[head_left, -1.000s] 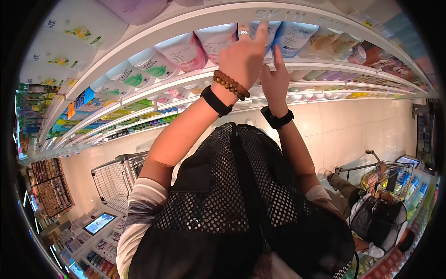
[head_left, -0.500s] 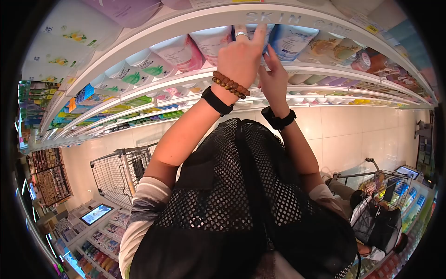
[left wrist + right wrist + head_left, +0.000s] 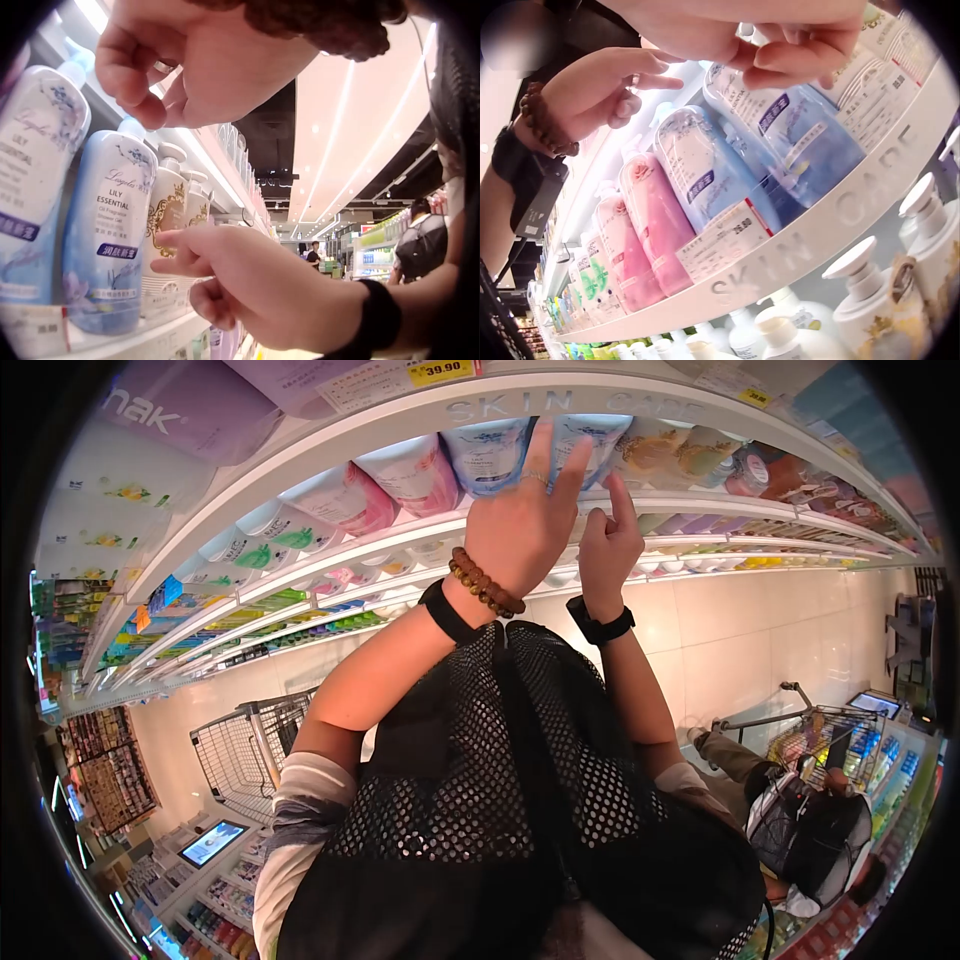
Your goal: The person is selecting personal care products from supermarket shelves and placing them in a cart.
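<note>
Two blue-and-white shower gel bottles stand side by side on a white shelf, the nearer to my hands (image 3: 112,232) printed "LILY ESSENTIAL". My left hand (image 3: 520,535), wearing a ring and bead bracelets, reaches over its top. In the left wrist view the fingers hang loosely bent close above the bottle's cap (image 3: 131,126), holding nothing. My right hand (image 3: 612,550) is just to the right and lower, index finger extended toward the bottle, other fingers bent. From the right wrist view, the second blue bottle (image 3: 697,169) stands beside pink bottles (image 3: 656,214).
White pump bottles with gold patterns (image 3: 166,195) stand beyond the blue ones. The shelf's raised lip reads "SKIN CARE" and carries a price tag (image 3: 724,236). More pump bottles (image 3: 851,289) fill another shelf. A shopping cart (image 3: 235,760) and a person with a backpack (image 3: 810,830) are behind.
Both hands have shifted right along the shelf. The left blue bottle, partly covered by my left hand before, is now uncovered, and the hands overlap the right blue bottle.
</note>
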Available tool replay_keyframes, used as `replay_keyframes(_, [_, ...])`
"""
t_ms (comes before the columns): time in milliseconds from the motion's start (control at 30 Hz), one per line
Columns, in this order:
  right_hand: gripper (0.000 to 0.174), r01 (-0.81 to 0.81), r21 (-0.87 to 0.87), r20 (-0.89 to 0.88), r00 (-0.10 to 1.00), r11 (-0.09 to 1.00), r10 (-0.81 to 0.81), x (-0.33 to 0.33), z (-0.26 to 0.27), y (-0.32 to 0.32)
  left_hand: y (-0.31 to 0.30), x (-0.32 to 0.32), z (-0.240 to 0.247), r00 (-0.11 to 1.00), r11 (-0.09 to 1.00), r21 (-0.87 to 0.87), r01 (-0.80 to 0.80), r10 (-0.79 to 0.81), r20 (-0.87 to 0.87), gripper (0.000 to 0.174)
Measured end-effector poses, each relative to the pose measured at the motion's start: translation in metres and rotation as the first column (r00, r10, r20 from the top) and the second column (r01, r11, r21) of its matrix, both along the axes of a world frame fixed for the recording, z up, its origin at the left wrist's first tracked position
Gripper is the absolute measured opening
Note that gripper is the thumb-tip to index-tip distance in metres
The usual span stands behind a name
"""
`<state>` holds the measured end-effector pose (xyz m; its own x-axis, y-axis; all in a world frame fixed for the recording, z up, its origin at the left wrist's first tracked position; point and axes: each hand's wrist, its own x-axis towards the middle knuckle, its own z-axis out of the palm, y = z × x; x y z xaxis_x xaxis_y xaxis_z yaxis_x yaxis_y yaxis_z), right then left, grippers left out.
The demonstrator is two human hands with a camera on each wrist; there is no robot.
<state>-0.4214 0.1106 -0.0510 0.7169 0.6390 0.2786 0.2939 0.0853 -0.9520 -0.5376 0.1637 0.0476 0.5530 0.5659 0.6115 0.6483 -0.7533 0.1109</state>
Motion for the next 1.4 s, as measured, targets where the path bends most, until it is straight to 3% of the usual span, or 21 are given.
replay_keyframes(33, [0.058,-0.024,-0.069,0.017,1.000,0.997,0.025,0.005,0.001,0.001,0.004,0.010,0.001,0.997,0.998,-0.018,-0.065,0.064,-0.051,0.055])
replay_keyframes(133, [0.065,-0.113,-0.054,0.049,0.992,0.992,0.115,0.013,-0.007,0.005,0.011,0.024,0.004,0.993,0.991,-0.112,-0.072,0.060,-0.103,0.058])
replay_keyframes(233, [0.067,-0.183,-0.044,0.043,0.982,0.982,0.185,0.017,-0.008,0.010,0.008,0.030,0.002,0.989,0.991,-0.081,-0.105,0.095,-0.115,0.063])
replay_keyframes(533, [0.072,-0.198,0.089,0.170,0.969,0.976,0.181,0.031,-0.020,0.019,0.000,0.046,0.004,0.982,0.989,-0.027,-0.146,0.141,-0.126,0.071])
replay_keyframes(633, [0.074,-0.222,0.000,0.035,0.974,0.975,0.222,0.028,-0.018,0.018,0.001,0.046,0.006,0.980,0.990,-0.016,-0.140,0.136,-0.143,0.071])
replay_keyframes(733, [0.075,-0.240,-0.003,0.072,0.968,0.971,0.239,0.027,-0.019,0.018,0.004,0.040,0.007,0.979,0.991,0.017,-0.133,0.134,-0.151,0.070])
replay_keyframes(800, [0.072,-0.186,0.012,0.062,0.981,0.982,0.185,0.028,-0.012,0.010,0.002,0.038,0.009,0.981,0.993,0.023,-0.112,0.115,-0.155,0.070])
replay_keyframes(867, [0.067,-0.136,-0.033,-0.088,0.987,0.990,0.132,0.031,0.004,0.000,-0.009,0.034,0.015,0.985,0.991,0.030,-0.130,0.133,-0.108,0.051])
replay_keyframes(933, [0.062,-0.030,0.029,-0.013,0.999,0.999,0.031,0.052,-0.005,-0.007,-0.021,0.036,0.016,0.995,0.995,0.008,0.100,-0.100,-0.003,0.049])
replay_keyframes(1000, [0.063,0.072,-0.108,0.058,0.996,0.992,-0.066,0.064,0.003,-0.014,-0.016,0.053,0.014,0.986,0.986,0.000,0.165,-0.165,0.007,0.053])
replay_keyframes(1033, [0.065,0.029,-0.154,-0.026,0.999,0.988,-0.033,0.069,0.005,-0.017,-0.016,0.062,0.009,0.986,0.986,-0.016,0.167,-0.167,0.014,0.053])
replay_keyframes(1200, [0.071,-0.090,-0.123,0.054,0.994,0.988,0.097,0.100,-0.004,-0.014,-0.014,0.108,0.005,0.997,0.991,-0.114,0.067,-0.069,-0.017,0.060])
replay_keyframes(1400, [0.081,-0.239,-0.123,0.046,0.968,0.963,0.246,0.112,-0.004,-0.011,-0.007,0.129,0.010,0.990,0.989,-0.120,-0.091,0.077,-0.119,0.057])
